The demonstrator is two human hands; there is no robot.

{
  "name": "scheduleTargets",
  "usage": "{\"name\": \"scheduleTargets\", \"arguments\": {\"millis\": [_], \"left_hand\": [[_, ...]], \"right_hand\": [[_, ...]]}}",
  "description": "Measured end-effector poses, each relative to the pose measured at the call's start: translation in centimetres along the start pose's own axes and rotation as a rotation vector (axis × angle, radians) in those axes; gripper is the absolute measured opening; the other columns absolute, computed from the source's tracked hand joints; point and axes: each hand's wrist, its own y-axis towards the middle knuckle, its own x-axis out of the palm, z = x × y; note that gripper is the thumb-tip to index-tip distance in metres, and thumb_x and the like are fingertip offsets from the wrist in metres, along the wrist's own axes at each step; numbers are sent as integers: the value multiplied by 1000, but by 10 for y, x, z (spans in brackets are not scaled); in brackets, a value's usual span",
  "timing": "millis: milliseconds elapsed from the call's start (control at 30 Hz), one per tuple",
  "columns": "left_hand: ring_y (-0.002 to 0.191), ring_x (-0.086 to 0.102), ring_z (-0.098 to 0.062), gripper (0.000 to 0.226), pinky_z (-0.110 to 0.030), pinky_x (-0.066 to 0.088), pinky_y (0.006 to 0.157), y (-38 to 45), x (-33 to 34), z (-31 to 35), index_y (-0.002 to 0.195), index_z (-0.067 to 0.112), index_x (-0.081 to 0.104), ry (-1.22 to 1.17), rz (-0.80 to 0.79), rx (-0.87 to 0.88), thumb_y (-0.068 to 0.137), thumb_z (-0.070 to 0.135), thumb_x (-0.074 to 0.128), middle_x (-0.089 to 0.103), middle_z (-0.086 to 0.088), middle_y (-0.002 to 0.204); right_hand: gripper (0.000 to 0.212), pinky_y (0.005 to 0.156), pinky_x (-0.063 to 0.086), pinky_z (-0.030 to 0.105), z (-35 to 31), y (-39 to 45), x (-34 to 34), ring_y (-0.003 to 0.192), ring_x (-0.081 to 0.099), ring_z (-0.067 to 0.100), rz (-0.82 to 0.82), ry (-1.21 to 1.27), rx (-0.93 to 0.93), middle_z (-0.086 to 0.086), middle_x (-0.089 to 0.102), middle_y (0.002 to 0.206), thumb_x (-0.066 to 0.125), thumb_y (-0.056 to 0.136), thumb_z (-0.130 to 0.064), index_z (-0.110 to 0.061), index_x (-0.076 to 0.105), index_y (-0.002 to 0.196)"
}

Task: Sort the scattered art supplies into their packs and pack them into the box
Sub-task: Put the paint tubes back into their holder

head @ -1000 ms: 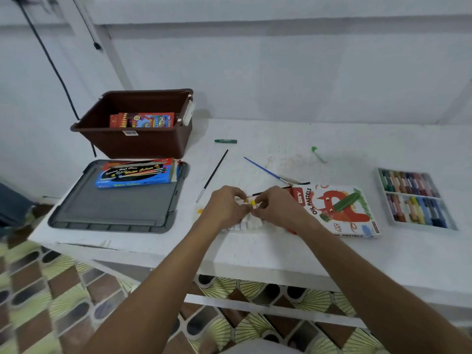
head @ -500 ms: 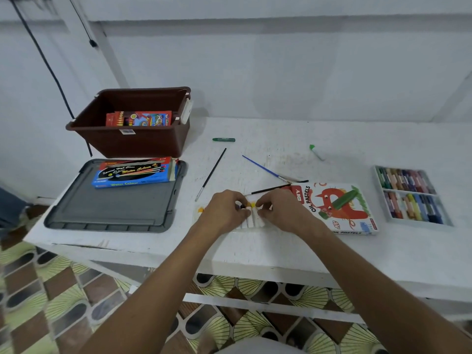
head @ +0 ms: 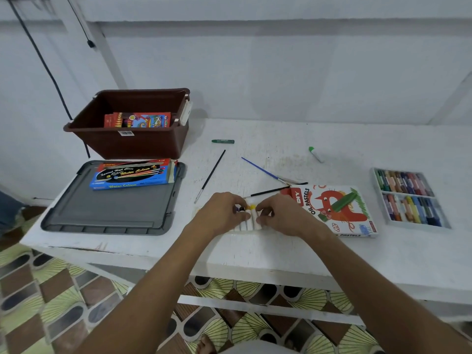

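Plainly, the row of small white paint tubes [head: 248, 221] near the front edge of the table [head: 281, 251] is light and, I judge, soft-walled, so a tube should be pinched at its stiff cap end, not squeezed mid-body. They look short and white, with one yellow cap and one dark cap showing, lying side by side in what seems a shallow clear tray, largely hidden. The left hand [head: 222, 213] and right hand [head: 282, 215] sit close together over the row, fingers curled onto the tubes; whether each truly pinches one I cannot tell. The brown box [head: 127, 146] stands at the back left corner, the water colour pack [head: 132, 175] on the grey lid [head: 112, 213] before it.
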Motion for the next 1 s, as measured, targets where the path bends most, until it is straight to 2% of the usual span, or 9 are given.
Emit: {"name": "scheduleTargets", "arguments": {"millis": [100, 167, 333, 433, 567, 667, 800, 1000], "left_hand": [[62, 50, -3, 28, -16, 36, 55, 1, -1, 0, 107, 26, 69, 10, 4, 19, 83, 39, 71, 53, 12, 72], [63, 50, -3, 29, -16, 37, 57, 1, -1, 0, 109, 25, 68, 10, 12, 42, 83, 37, 70, 54, 12, 73], [62, 51, -1, 30, -14, 36, 56, 4, 0, 0, 113, 26, 71, 33, -27, 61, 86, 38, 66, 52, 15, 69], [69, 53, -6, 33, -18, 40, 64, 5, 0, 2, 117, 25, 69, 61, -47, 63, 88, 38, 64, 55, 11, 75], [71, 54, -6, 34, -20, 43, 67, 5, 0, 4, 118, 25, 68, 62, -49, 42, 87, 40, 65, 56, 11, 77], [65, 53, -2, 34, -16, 41, 62, 5, -1, 2, 114, 28, 69, 5, -54, 7, 83, 41, 69, 53, 17, 72], [61, 53, -3, 28, -14, 38, 54, 4, -5, 4, 105, 29, 69, -47, -64, -6, 80, 39, 72, 56, 11, 72], [69, 57, -3, 27, -13, 37, 55, 12, -20, 8, 103, 29, 70, -103, -106, -18, 79, 42, 74, 62, 9, 82]], "right_hand": [[43, 62, 39, 12, 1, 1, 4, 72, 52, 3, 36, 8, -9, 1, 65, 104, 69, 85, -24, -15, 59, 126], [43, 58, 38, 10, 3, 2, 6, 69, 51, 1, 41, 21, -18, -2, 62, 101, 69, 85, -24, -18, 58, 127], [45, 79, 37, 22, 8, 7, 8, 93, 48, 12, 60, -116, -42, 1, 54, 108, 68, 85, -32, -20, 60, 127], [46, 78, 34, 21, 12, 6, 12, 92, 46, 11, 52, -129, -58, -1, 52, 105, 66, 86, -34, -19, 59, 128], [46, 78, 30, 21, 15, 6, 12, 93, 40, 10, 79, -168, -83, -1, 53, 104, 65, 86, -37, -21, 59, 128], [47, 81, 29, 23, 17, 6, 13, 99, 38, 12, 111, -185, -86, -2, 53, 106, 66, 84, -40, -24, 60, 127], [45, 87, 28, 25, 19, 4, 14, 105, 37, 16, 152, -196, -108, -5, 44, 105, 66, 83, -42, -30, 60, 125], [45, 89, 29, 24, 24, 3, 6, 110, 38, 13, 107, -79, -110, -7, 48, 108, 67, 83, -42, -25, 62, 124]]}}
